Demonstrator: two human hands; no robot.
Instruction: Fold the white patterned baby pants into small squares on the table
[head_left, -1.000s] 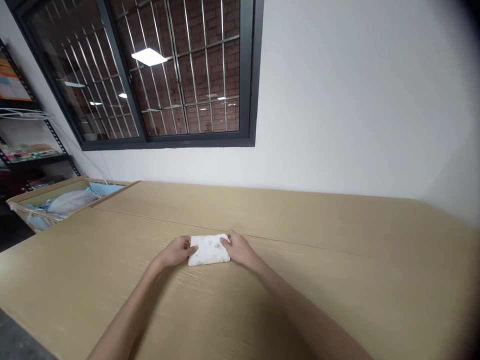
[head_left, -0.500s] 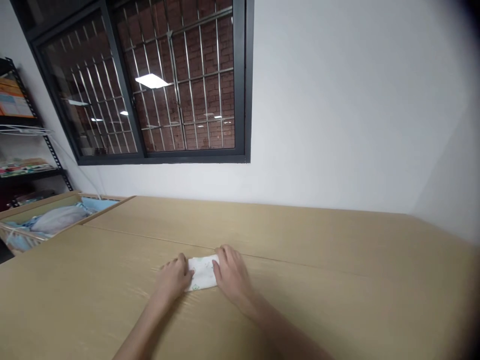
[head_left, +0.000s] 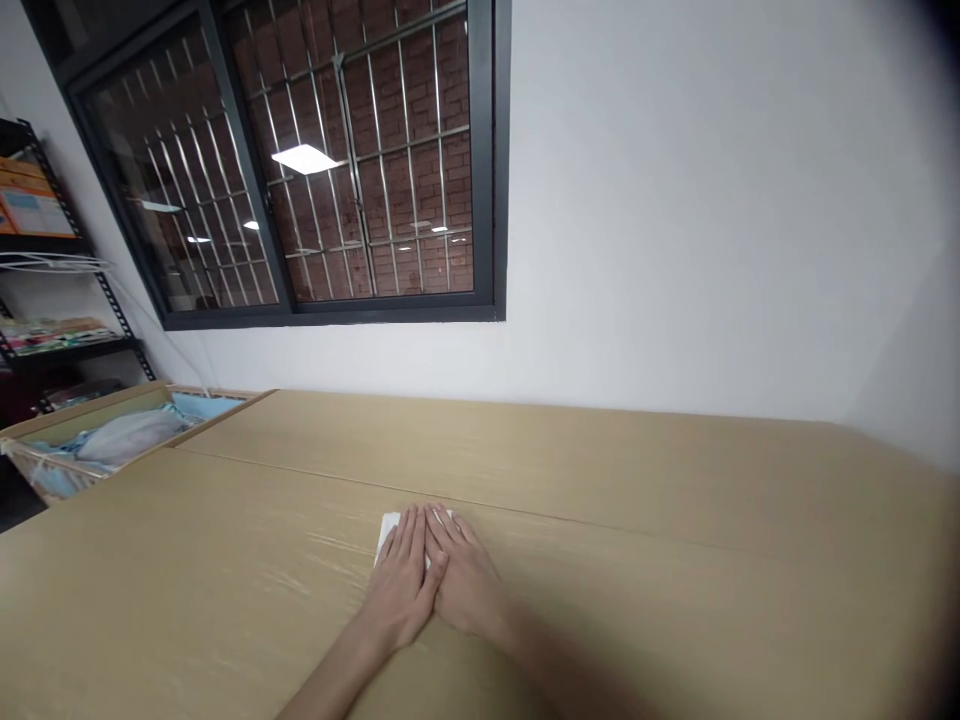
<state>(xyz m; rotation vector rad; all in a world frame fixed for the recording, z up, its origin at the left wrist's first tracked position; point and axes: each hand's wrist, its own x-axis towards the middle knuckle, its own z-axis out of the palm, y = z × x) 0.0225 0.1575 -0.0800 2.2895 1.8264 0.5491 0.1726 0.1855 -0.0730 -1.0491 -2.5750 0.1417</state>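
Head camera: worn on the person's head, above the near part of the tabletop point(head_left: 675, 500), facing forward and down.
Hands: left hand point(head_left: 401, 590) and right hand point(head_left: 466, 585) fairly near, below the view's centre.
Wall point(head_left: 675, 200): farther off, faced across the tabletop.
Window point(head_left: 253, 170): upper left, seen at a slant.
Shelf point(head_left: 75, 350): left edge, partly cut off.

Faintly creased tan tabletop point(head_left: 637, 560) — on it, a white cloth point(head_left: 385, 534) beneath both hands point(head_left: 401, 580).

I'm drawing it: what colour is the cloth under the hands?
White, where the cloth peeks out, in the head view.
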